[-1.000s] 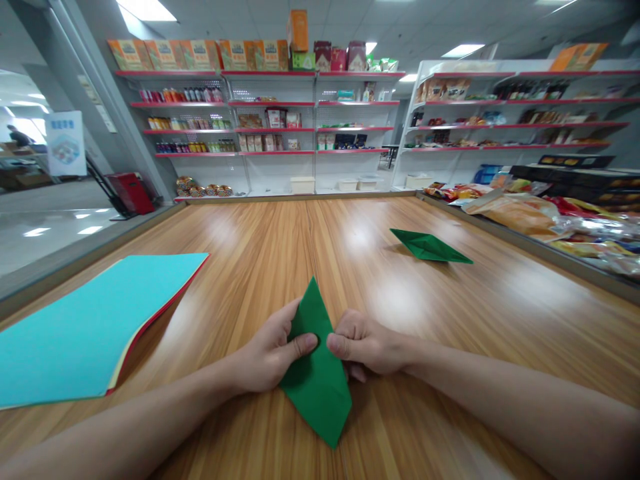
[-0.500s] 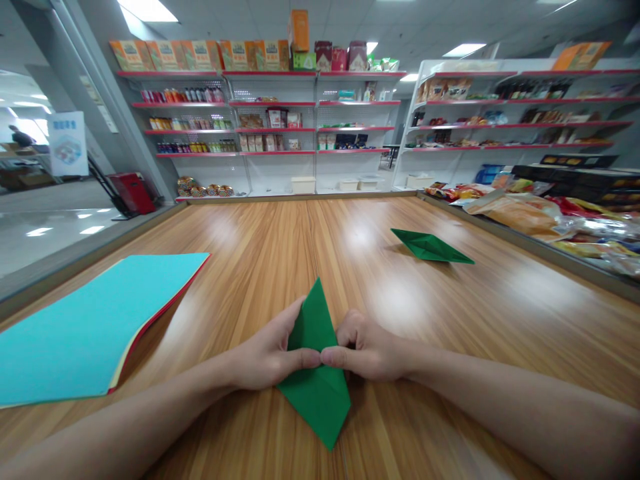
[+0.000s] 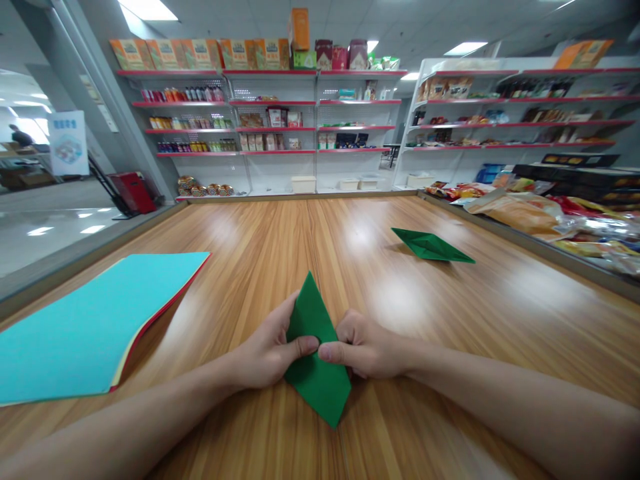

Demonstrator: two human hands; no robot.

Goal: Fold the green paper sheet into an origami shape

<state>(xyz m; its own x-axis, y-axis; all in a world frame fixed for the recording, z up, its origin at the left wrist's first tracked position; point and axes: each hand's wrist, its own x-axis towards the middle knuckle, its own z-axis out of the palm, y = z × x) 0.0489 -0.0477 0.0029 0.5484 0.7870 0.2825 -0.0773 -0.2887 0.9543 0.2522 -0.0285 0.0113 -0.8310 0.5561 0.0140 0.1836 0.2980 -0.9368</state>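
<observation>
Between my hands is a folded sheet of green paper point(image 3: 314, 313), long and pointed at its far and near ends. My left hand point(image 3: 273, 347) grips its left side, thumb on top and fingers hidden beneath. From the right, my right hand point(image 3: 367, 345) pinches it, the thumb pressed flat on the upper face and the other fingers curled at the edge and under it. Both thumb tips almost meet near the paper's middle. Farther off on the right lies a green folded paper boat point(image 3: 433, 245), touched by neither hand.
A stack of coloured paper point(image 3: 100, 320), turquoise on top, lies on the wooden table point(image 3: 260, 240) at the left. Packaged snacks point(image 3: 530, 213) are piled beyond the table's right edge. Stocked shelves point(image 3: 270, 127) stand behind the far edge, and a red object point(image 3: 133, 193) is on the floor at left.
The green paper has tilted, its far tip shifting left and its near tip rising slightly away from me. My thumbs have moved a little farther up the paper. The boat and stack stay put.
</observation>
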